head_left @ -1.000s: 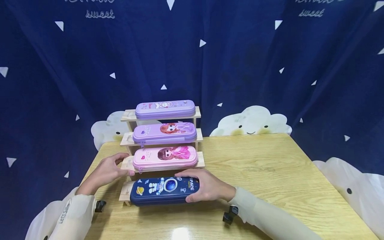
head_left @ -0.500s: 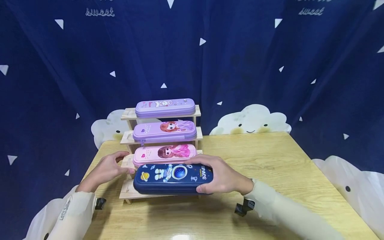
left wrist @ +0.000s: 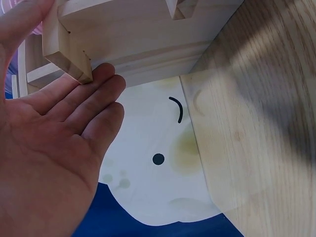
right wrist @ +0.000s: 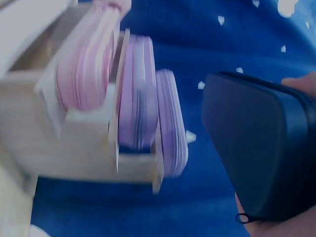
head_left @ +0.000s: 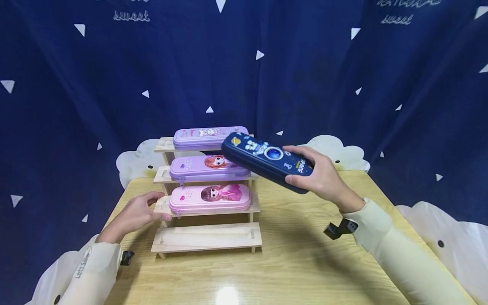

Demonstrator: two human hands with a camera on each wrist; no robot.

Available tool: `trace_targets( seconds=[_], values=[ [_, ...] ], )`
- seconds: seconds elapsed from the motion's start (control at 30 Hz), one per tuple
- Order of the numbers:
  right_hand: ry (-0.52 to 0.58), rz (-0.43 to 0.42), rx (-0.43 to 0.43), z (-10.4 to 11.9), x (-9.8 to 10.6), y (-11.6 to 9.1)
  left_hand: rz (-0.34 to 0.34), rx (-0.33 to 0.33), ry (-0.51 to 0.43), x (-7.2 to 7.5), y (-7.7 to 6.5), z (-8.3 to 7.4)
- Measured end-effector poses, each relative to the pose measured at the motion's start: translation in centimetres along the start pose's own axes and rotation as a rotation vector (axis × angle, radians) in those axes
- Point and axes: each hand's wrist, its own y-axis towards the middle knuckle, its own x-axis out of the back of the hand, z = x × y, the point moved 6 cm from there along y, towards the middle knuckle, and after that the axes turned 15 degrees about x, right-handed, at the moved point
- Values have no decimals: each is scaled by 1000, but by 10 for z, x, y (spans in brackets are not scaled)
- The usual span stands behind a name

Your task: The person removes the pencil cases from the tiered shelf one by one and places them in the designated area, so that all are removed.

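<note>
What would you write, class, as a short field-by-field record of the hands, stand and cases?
Left hand: holds the wooden stand at its left side
Right hand: grips the navy case, lifted and tilted
Top case: purple, on the stand
Second case: purple, partly hidden by the navy case
Third case: pink
Stand's place: on the table

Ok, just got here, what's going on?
A person's right grip holds the navy space-print case up in the air, tilted. The left grip pinches the wooden rack at its left end, beside the pink case. That case and two purple cases rest on the upper three shelves; the lowest shelf shows bare wood.
</note>
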Motion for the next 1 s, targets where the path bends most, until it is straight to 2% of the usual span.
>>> trace_targets(
  seconds=[0.2, 0.43, 0.6, 0.73, 1.0],
  values=[
    [-72, -113, -165, -31, 22, 3, -8, -6, 3, 1, -1, 0],
    [-96, -233, -367, -82, 18, -15, -12, -7, 14, 1, 0, 2],
    [-128, -286, -456, -112, -2, -34, -16, -24, 21, 1, 1, 0],
    [-143, -295, -507, -128, -23, -46, -18, -27, 15, 1, 1, 0],
    [-51, -315, -622, -154, -78, -72, 1, -9, 10, 1, 1, 1]
  ],
)
